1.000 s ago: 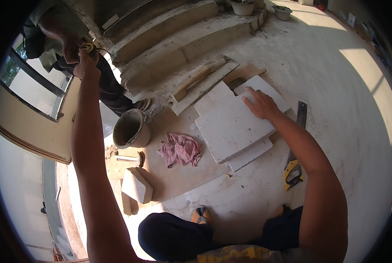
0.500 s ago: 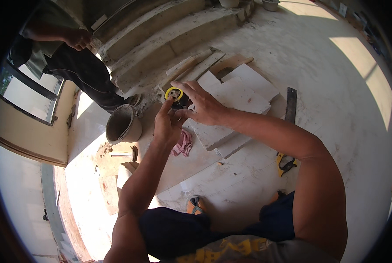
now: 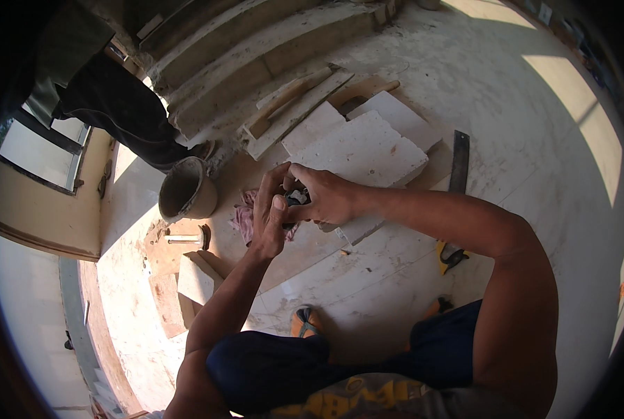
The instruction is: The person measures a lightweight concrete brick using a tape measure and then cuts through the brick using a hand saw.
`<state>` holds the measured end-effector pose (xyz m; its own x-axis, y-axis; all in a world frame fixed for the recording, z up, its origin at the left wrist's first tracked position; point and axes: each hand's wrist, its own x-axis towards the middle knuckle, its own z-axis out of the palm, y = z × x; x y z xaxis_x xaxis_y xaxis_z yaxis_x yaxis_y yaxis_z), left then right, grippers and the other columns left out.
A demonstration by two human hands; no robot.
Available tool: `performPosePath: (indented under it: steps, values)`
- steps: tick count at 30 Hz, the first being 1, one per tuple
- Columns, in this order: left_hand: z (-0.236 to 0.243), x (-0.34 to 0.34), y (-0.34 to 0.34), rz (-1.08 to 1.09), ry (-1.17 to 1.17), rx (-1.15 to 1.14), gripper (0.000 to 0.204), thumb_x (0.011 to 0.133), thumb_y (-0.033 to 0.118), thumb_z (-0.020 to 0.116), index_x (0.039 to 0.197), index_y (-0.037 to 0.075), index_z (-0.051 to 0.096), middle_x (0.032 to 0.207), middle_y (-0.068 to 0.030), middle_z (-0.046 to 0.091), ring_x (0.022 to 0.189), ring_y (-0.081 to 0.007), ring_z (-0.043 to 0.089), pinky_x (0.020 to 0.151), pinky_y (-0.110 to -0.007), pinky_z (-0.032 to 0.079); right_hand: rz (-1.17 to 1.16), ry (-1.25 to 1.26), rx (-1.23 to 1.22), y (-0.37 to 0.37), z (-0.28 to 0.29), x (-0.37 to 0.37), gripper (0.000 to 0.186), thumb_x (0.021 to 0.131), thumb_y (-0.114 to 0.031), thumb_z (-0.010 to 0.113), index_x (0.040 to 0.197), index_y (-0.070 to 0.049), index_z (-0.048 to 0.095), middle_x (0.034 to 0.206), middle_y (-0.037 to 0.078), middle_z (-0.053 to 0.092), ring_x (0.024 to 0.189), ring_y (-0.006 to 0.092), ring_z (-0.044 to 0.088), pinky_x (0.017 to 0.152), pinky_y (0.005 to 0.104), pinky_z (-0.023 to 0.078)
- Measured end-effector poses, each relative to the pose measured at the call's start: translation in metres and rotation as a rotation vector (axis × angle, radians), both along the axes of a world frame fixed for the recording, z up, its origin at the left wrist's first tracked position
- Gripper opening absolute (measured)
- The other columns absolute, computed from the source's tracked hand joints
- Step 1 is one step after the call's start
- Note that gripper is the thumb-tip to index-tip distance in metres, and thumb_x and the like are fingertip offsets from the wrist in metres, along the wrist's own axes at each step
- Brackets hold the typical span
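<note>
My left hand (image 3: 267,225) and my right hand (image 3: 331,197) meet in front of me, fingers closed around a small dark tape measure (image 3: 297,198). Most of it is hidden by my fingers, and its yellow part is out of sight. Just beneath the hands, a crumpled pink cloth (image 3: 244,218) lies on the floor. White blocks (image 3: 371,146) with rough surfaces are stacked beyond my right hand, partly covered by my right forearm.
A handsaw with a dark blade (image 3: 459,164) and yellow handle (image 3: 443,258) lies at right. To the left are a bucket (image 3: 199,201), a white-handled tool (image 3: 183,239) and block pieces (image 3: 196,279). Wooden boards (image 3: 298,112) lie before concrete steps (image 3: 256,59). A person (image 3: 116,105) stands upper left.
Both hands have come down and nearer, closing more tightly round the tape measure; its yellow ring no longer shows. The person at upper left has shifted left in view.
</note>
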<state>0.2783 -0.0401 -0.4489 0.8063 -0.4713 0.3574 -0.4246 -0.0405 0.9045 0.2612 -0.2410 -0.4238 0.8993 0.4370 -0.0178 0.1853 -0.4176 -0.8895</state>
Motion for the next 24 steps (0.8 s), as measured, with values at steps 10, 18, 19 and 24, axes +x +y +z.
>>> performPosePath:
  steps: [10,18,19,24]
  values:
    - [-0.007,-0.004,0.008,0.121,0.053,0.156,0.085,0.112,0.070,0.034,0.134,-0.006,0.065,0.101,-0.0112,0.072,0.096,-0.0188,0.069,0.086,-0.035,0.056,-0.193,-0.147,0.169,0.018,-0.022,0.002,0.042,0.088,-0.025,0.092,0.106,0.004,0.069,0.092,0.009,0.070,0.079,0.0158,0.070,0.073,0.0348,0.059]
    - [-0.007,0.033,0.011,0.183,-0.047,0.669,0.086,0.108,0.073,0.044,0.099,-0.006,0.074,0.077,-0.0197,0.069,0.070,-0.0358,0.071,0.075,-0.048,0.055,-0.134,0.077,0.266,-0.010,-0.027,0.039,0.030,0.089,-0.013,0.088,0.097,-0.004,0.061,0.082,0.005,0.067,0.073,0.0120,0.066,0.062,0.0334,0.053]
    - [-0.003,0.041,0.014,0.200,0.028,0.817,0.088,0.106,0.075,0.045,0.093,-0.006,0.075,0.074,-0.0200,0.069,0.071,-0.0362,0.072,0.076,-0.049,0.055,-0.141,0.045,0.244,-0.024,-0.029,0.048,0.028,0.090,-0.013,0.087,0.098,-0.004,0.061,0.083,0.004,0.067,0.073,0.0112,0.065,0.062,0.0331,0.052]
    - [-0.015,0.106,0.047,0.104,0.110,1.254,0.083,0.108,0.074,0.042,0.103,-0.002,0.075,0.094,-0.0259,0.074,0.086,-0.0398,0.075,0.083,-0.052,0.055,-0.246,-0.006,0.182,-0.100,-0.043,0.092,0.018,0.098,-0.011,0.077,0.103,-0.006,0.062,0.086,0.003,0.066,0.074,0.0096,0.061,0.064,0.0319,0.050]
